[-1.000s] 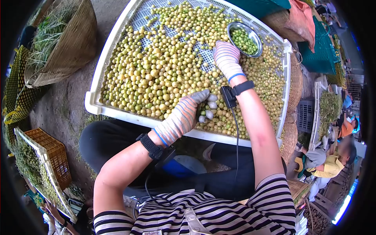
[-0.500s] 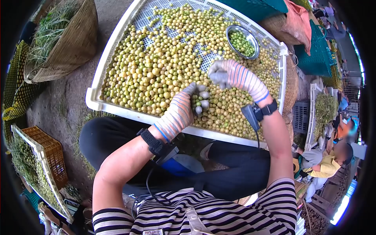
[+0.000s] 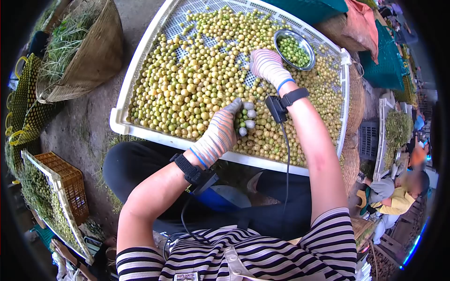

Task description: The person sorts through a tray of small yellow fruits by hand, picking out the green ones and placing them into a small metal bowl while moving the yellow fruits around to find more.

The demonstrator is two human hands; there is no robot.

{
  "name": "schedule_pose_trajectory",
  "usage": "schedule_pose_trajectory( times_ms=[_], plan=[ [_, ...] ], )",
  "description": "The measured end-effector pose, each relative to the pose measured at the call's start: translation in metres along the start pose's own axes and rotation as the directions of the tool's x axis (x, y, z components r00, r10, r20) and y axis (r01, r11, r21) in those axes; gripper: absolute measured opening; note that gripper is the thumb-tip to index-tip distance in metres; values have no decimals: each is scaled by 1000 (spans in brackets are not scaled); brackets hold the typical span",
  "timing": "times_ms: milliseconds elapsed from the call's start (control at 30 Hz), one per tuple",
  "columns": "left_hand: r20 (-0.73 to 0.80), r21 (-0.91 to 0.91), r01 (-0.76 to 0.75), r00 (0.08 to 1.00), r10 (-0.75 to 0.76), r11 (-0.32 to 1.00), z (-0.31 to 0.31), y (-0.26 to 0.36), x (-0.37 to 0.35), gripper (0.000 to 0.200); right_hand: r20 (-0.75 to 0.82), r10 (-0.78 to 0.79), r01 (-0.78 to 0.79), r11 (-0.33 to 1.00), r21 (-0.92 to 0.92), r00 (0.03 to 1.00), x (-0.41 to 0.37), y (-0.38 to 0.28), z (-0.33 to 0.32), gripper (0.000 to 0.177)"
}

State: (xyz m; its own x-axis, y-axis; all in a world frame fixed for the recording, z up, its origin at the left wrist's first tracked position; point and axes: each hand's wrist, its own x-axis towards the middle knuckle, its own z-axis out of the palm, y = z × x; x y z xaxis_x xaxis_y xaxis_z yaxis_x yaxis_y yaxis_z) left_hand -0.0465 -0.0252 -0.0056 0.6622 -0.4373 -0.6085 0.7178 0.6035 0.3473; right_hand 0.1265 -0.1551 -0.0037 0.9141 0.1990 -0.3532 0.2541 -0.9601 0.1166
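Note:
Small round fruits [image 3: 187, 89], yellowish and green, lie spread over a white perforated tray [image 3: 123, 89] in front of me. Several green fruits [image 3: 243, 120] rest in the curled fingers of my gloved left hand [image 3: 224, 129], low over the tray's near half. Beyond it, my gloved right hand [image 3: 271, 68] is bent down among the fruits, left of a metal bowl [image 3: 311, 60]. Its fingers look curled in, with the fingertips hidden behind the hand. Inside the bowl are small green fruits [image 3: 293, 51].
A woven basket [image 3: 89, 61] of cut greenery stands at left. Below it, another fruit tray [image 3: 65, 210] leans on an orange crate [image 3: 70, 182]. Teal containers [image 3: 382, 65] and a pink cloth [image 3: 361, 30] are at upper right. A person in yellow [image 3: 401, 201] sits at right.
My right hand has moved farther up the tray, toward the bowl's left side, and its fingertips are now hidden. The left hand keeps its green fruits in nearly the same place over the tray.

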Motion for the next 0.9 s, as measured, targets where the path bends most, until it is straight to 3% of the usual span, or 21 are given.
schedule_pose_trajectory(
  times_ms=[33,100,133,167,233,300,333,367,400,433,500,567,700,767,800,900],
  plan=[
    [5,1,6,1000,-6,1000,0,-1,1,31,2,8,-8,1000,-1,1000,-8,4,-2,20],
    [-26,1,-23,999,23,1000,-2,-3,1,31,22,-38,23,881,472,999,-27,14,-2,22],
    [-65,-4,-37,997,37,999,-2,-5,0,31,-61,-150,158,810,564,987,-30,24,15,26],
    [-68,-7,-33,997,33,999,-3,-6,-2,31,-55,-151,156,810,565,987,-43,22,16,26],
    [-108,-82,-36,994,27,996,-1,-8,-4,31,-218,-500,486,504,714,838,-87,21,6,23],
    [-62,-74,-20,998,16,997,-1,-10,-4,30,-61,-467,342,545,765,882,-115,16,-17,22],
    [9,-75,6,1000,-5,997,-3,-11,-3,29,-319,-402,509,587,629,858,-103,32,5,24],
    [80,-73,26,997,-21,997,-3,-12,-1,29,-410,-167,419,621,663,897,-87,51,26,31],
    [33,-35,13,999,-11,999,5,-11,-6,29,-249,74,194,434,880,966,-82,68,22,37],
    [66,-30,13,998,-11,999,6,-10,-7,29,-19,255,-22,158,987,967,-79,84,19,44],
    [34,2,25,999,-25,1000,12,-6,-9,29,272,411,-255,-99,962,870,-75,115,15,53],
    [47,14,13,999,-14,1000,15,1,-9,29,348,400,-322,-133,937,848,-70,138,24,56],
    [74,44,-82,994,78,996,32,21,-1,28,315,330,-274,-165,947,890,-55,151,40,46],
    [64,60,-119,991,116,991,46,38,4,32,203,404,-175,-106,979,892,-49,144,42,34],
    [56,73,-152,987,148,986,55,46,8,32,199,442,-215,-14,976,875,-49,139,34,27],
    [16,18,-211,978,210,977,81,71,31,31,213,369,-219,-24,975,905,-53,116,23,31]
  ],
)
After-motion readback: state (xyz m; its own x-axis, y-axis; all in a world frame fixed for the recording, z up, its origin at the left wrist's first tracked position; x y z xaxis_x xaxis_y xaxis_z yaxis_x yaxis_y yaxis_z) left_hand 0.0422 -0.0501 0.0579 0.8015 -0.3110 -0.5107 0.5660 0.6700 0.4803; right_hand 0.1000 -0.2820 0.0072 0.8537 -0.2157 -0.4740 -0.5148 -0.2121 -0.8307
